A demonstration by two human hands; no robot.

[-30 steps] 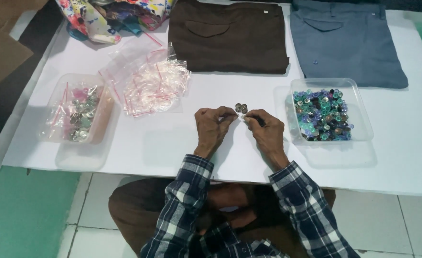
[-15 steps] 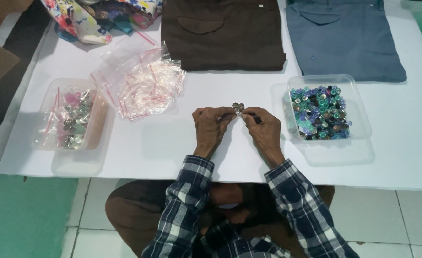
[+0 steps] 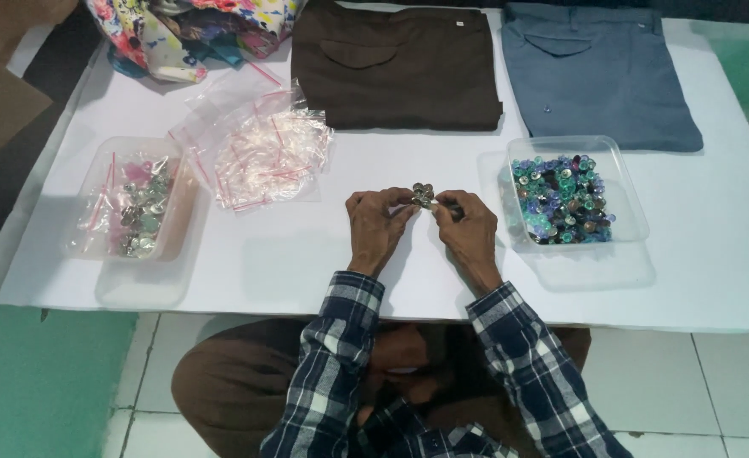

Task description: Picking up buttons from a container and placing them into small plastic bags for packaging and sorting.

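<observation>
We see a small cluster of metal beads (image 3: 423, 195) pinched between both hands just above the white tabletop (image 3: 307, 254), near its front middle. The left hand (image 3: 376, 222) has its grip closed on the cluster's left side with thumb and fingertips; the right hand (image 3: 468, 226) has its grip clamped on the right side, both wrists resting on the tabletop. Just right of the right hand stands a clear plastic tray (image 3: 625, 182) full of blue-green beads (image 3: 561, 199). Well to the left we find another clear tray (image 3: 171, 242) holding small filled bags (image 3: 133, 208), and beside it a heap of empty clear zip bags (image 3: 264, 153). Along the far edge lie folded brown trousers (image 3: 396, 64), folded blue-grey trousers (image 3: 595, 72) and a flowered cloth (image 3: 179, 30).
</observation>
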